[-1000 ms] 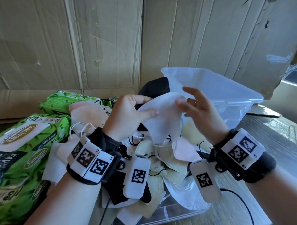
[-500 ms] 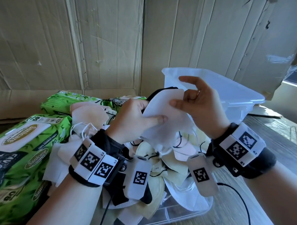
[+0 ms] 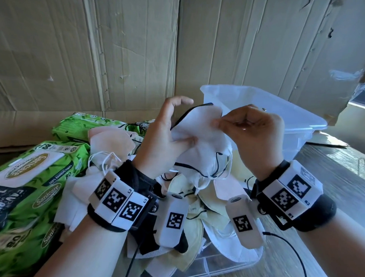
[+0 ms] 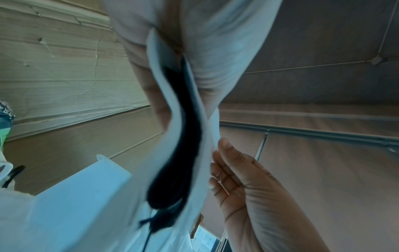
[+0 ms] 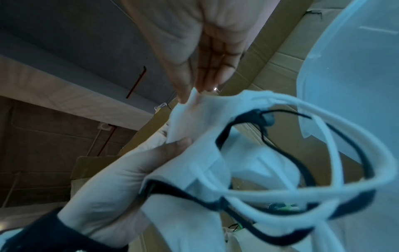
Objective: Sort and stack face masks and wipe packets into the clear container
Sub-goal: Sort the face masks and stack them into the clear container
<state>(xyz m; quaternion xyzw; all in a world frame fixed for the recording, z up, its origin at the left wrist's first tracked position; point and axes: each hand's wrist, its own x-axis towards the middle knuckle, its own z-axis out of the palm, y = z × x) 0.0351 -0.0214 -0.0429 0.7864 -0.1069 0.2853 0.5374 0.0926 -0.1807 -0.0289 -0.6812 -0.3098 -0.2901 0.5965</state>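
I hold a bundle of white face masks (image 3: pixel 200 137) with a black one sandwiched between them, above a pile of masks (image 3: pixel 198 203). My left hand (image 3: pixel 178 127) grips the bundle from the left, thumb pressed on its front. My right hand (image 3: pixel 217 124) pinches its upper right edge. In the left wrist view the black mask shows between the white layers (image 4: pixel 183 136), with my right hand (image 4: pixel 237 179) at their edge. In the right wrist view the right hand (image 5: pixel 190 95) pinches the white masks (image 5: pixel 200 133). The clear container (image 3: pixel 281 112) stands just behind both hands.
Green wipe packets (image 3: pixel 31 185) lie stacked at the left, another (image 3: pixel 85 124) behind them. The mask pile rests on a clear lid (image 3: pixel 224 270). Cardboard sheets (image 3: pixel 118 53) form the back wall. Wooden table (image 3: pixel 331 174) runs to the right.
Both hands have lifted the mask bundle higher. My right hand went from spread fingers to a pinch on the upper edge. My left index finger has risen off the bundle.
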